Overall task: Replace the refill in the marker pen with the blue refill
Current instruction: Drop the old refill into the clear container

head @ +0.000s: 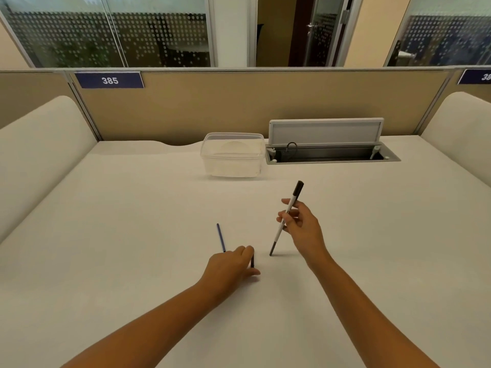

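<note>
My right hand [301,227] grips the marker pen [286,216] by its white barrel. The pen is tilted, with its black cap up and away from me and its dark lower end close to the white table [132,221]. The thin blue refill [220,237] lies on the table to the left of the pen, and its near end disappears behind my left hand [231,266]. That hand rests on the table and pinches a small dark piece [252,261] between thumb and fingertips. I cannot tell whether it is a plug or a refill.
A clear plastic container [232,155] stands at the back of the table. To its right is an open cable hatch [329,152] with its lid raised. Tan partition panels close off the back, and padded dividers stand on both sides.
</note>
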`<state>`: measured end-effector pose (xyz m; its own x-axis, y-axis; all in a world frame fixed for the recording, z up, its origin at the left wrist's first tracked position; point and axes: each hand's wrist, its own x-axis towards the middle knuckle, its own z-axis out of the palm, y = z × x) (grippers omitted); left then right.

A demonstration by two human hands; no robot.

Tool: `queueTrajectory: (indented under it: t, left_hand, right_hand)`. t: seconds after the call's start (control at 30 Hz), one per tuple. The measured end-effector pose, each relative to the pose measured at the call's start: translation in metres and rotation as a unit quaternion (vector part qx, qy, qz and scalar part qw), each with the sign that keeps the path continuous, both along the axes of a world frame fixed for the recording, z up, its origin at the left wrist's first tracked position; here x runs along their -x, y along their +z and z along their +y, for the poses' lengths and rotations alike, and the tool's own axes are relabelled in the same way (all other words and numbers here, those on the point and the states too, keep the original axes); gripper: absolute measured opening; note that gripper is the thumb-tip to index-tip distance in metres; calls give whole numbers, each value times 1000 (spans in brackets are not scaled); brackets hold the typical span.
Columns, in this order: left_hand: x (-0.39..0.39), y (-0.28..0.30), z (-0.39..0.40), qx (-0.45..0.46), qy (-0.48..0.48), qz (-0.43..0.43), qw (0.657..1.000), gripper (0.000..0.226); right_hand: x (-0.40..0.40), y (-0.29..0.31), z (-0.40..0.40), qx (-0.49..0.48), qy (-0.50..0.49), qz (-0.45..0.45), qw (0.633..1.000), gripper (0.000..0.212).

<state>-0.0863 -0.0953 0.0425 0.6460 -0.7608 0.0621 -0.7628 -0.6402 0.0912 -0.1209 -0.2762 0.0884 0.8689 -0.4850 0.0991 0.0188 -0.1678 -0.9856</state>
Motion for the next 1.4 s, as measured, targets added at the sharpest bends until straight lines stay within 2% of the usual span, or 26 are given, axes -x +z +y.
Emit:
queueTrajectory:
  t: [0.2,0.37,0.57,0.73,0.87,1.07,1.27,1.4]
  left_hand:
    - [-11,7,-9,38,-31,-9,999,53]
    - [-31,17,-10,89,24,9,996,55]
    - [-60,25,-19,69,13,31,997,41]
    - [-66,21,-44,39,109,105,988,36]
    - [-64,11,-61,-22,116,143,983,21]
    - [-85,15,-73,-38,116,133,983,22]
    - [-148,38,-75,49,121,53,990,21]
    - [-204,70,-88,119,159,-9,980,19]
  right_hand:
    - [-21,36,-11,-32,-10,-31,999,28]
    - [-32,49,-26,-44,-34,-55,997,28]
    - [-21,11,-41,-100,-73,-29,992,26]
    - [-7,-28,-43,-173,-118,11,978,25]
    - [-1,-42,-45,-223,-137,26,965,23]
    - [0,-49,-47,-267,-149,20,952,26]
    - [10,-59,-63,-384,-134,-37,913,23]
    - [5,-67,-70,-425,-126,-39,896,27]
